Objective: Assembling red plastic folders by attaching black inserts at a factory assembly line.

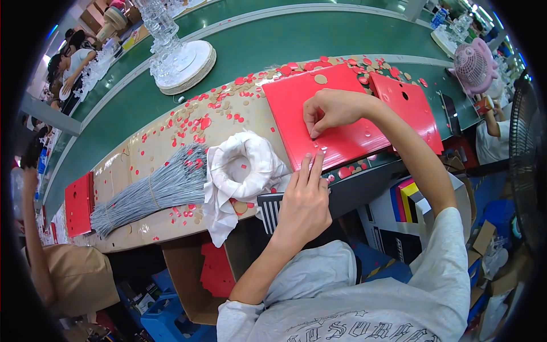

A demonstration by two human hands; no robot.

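A factory bench (pixel 142 165) covered in brown card runs along a green conveyor (pixel 273 40), strewn with small red and tan punched discs (pixel 199 122).

Nearest the person, the left hand (pixel 305 202) lies at the bench edge, index and middle fingers stretched forward and touching the near rim of a glossy red sheet (pixel 325 114); it grips nothing, only steadies. Left of it sits a crumpled white cloth (pixel 242 171), and beyond that a tied bundle of grey wires (pixel 156 188). A box (pixel 199 273) with red pieces stands under the bench.

On the sheet itself, the right hand (pixel 333 111) is curled, fingertips pressing down near a row of small holes at the sheet's near edge. Whether it pinches anything I cannot tell.

A second red sheet (pixel 407 105) lies just right, partly under the forearm. A red stack (pixel 78 204) rests far left.

By my reading, the step in hand is pushing punched discs out of the sheet. The next move would call for a firm fingertip on the next hole while the left hand keeps the sheet from sliding.

Farther off, a clear glass stand (pixel 171 51) and a pink fan (pixel 476 65) sit by the conveyor, with other workers beyond.
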